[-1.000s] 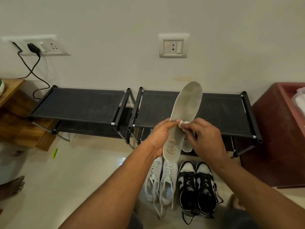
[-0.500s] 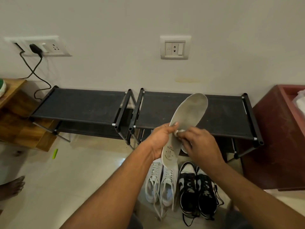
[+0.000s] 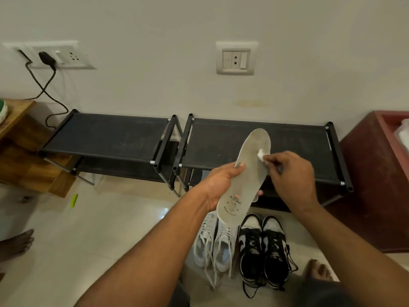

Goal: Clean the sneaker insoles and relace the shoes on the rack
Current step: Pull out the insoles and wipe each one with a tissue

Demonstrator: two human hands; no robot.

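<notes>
Mid cleaning step: gripping insole [image 3: 245, 173] in left hand [image 3: 218, 185] in front of rack [image 3: 221, 140], pinching white wad [image 3: 261, 155] in right hand [image 3: 292, 173] against its forefoot; next likely needs firm strokes toward heel.

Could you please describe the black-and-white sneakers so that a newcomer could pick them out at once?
Start at the right-hand black rack against the wall. On the floor in front of it stand two pairs of sneakers side by side, and the black-and-white sneakers are the right pair. Unlike the all-white sneakers beside them, they have black panels and black laces.
</notes>
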